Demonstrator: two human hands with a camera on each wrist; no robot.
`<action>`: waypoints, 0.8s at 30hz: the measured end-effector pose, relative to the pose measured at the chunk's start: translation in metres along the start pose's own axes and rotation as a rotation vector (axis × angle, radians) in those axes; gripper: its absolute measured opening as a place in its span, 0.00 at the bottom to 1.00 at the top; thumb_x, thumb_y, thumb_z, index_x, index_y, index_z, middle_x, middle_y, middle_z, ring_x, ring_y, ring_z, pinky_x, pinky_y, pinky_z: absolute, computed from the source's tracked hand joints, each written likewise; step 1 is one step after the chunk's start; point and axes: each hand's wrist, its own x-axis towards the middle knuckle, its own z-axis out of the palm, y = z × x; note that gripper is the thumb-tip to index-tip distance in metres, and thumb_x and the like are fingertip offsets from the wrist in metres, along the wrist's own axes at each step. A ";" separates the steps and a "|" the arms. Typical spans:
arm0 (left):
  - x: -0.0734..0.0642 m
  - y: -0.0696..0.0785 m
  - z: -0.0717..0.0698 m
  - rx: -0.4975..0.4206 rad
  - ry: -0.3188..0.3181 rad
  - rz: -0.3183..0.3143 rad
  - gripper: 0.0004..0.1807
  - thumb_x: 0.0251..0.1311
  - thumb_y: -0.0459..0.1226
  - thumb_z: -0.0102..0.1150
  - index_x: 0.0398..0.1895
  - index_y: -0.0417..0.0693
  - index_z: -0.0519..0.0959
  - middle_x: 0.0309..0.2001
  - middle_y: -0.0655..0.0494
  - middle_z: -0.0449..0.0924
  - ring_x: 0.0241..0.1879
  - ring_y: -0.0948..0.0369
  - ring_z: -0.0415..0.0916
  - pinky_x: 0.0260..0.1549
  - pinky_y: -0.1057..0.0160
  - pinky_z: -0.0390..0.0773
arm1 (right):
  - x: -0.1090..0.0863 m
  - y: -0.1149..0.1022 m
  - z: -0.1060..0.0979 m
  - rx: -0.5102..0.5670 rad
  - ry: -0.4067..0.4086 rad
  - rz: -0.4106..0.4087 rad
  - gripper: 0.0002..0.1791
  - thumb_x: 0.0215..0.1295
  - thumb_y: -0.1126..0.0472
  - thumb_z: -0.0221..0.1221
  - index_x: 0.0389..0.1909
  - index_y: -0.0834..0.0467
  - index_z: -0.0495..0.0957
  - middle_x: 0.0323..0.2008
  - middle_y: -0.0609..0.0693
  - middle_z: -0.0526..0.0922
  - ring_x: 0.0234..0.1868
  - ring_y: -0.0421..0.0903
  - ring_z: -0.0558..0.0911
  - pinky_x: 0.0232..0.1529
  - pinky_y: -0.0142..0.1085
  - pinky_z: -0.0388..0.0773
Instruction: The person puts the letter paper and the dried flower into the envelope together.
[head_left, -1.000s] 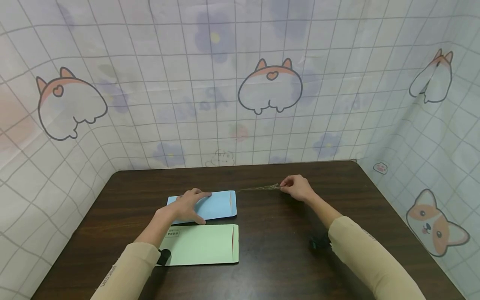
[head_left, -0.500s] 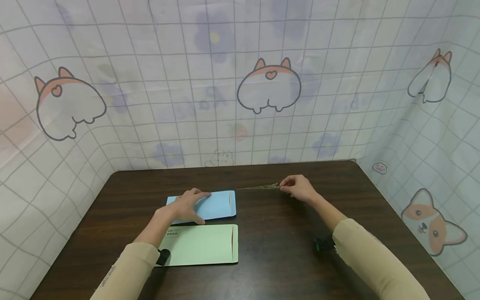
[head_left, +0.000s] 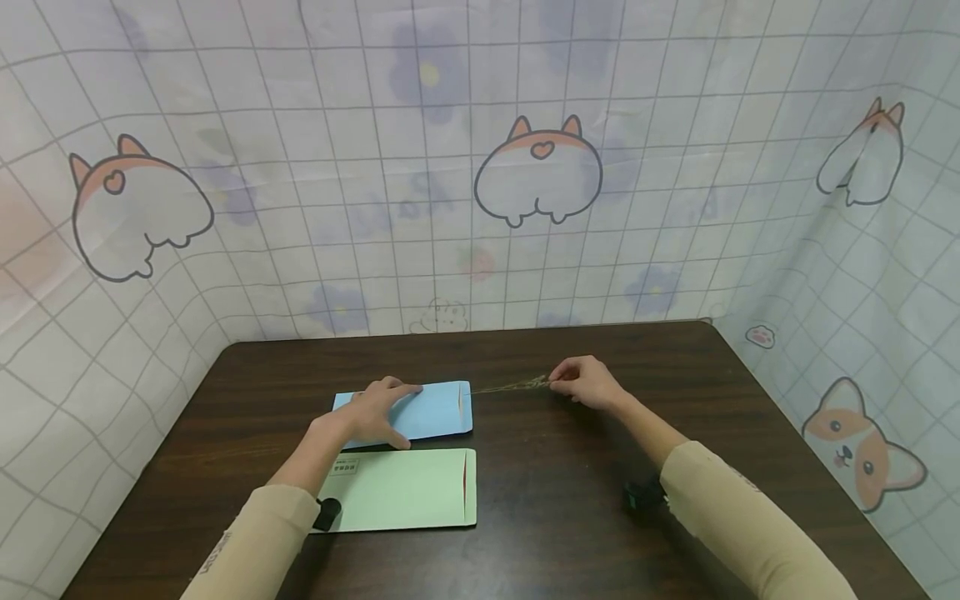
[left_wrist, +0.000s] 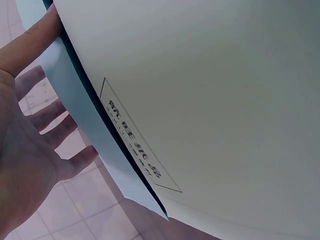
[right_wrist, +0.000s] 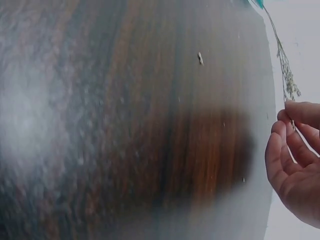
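Observation:
My left hand (head_left: 372,414) rests spread over the left part of a light blue envelope (head_left: 426,412). In the left wrist view the thumb lies along the blue envelope (left_wrist: 75,95), and the fingers reach past its far side. The envelope's flap and slit face right. With thumb and fingertips, my right hand (head_left: 588,383) pinches a thin dried flower sprig (head_left: 517,385) by its bushy head. Its bare stem points left, its tip at the envelope's right edge. The right wrist view shows the sprig's small pale buds (right_wrist: 290,86) just above the pinching fingertips.
A larger pale green envelope (head_left: 405,490) with a printed box lies just nearer than the blue one, its flap also to the right. Both are on a dark wood table (head_left: 547,517). Tiny plant crumbs (right_wrist: 200,58) lie on it. A patterned cloth (head_left: 525,275) hangs behind.
My right hand has moved slightly left and nearer, bringing the sprig's stem tip to the blue envelope's right edge. The left hand and both envelopes have stayed put.

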 end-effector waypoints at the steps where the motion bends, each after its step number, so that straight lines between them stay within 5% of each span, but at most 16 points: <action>1: 0.000 0.000 0.000 0.001 0.000 0.001 0.53 0.51 0.49 0.81 0.79 0.52 0.63 0.73 0.38 0.59 0.71 0.39 0.58 0.61 0.23 0.55 | 0.000 -0.001 0.001 0.003 -0.002 -0.002 0.06 0.71 0.62 0.64 0.43 0.61 0.85 0.38 0.51 0.85 0.37 0.51 0.82 0.37 0.42 0.82; 24: 0.000 -0.001 -0.001 -0.006 -0.006 -0.007 0.53 0.51 0.48 0.81 0.80 0.52 0.63 0.74 0.38 0.58 0.72 0.38 0.57 0.61 0.23 0.54 | 0.009 -0.019 0.029 0.002 -0.044 -0.051 0.04 0.70 0.64 0.65 0.41 0.60 0.85 0.33 0.49 0.83 0.31 0.48 0.80 0.32 0.38 0.80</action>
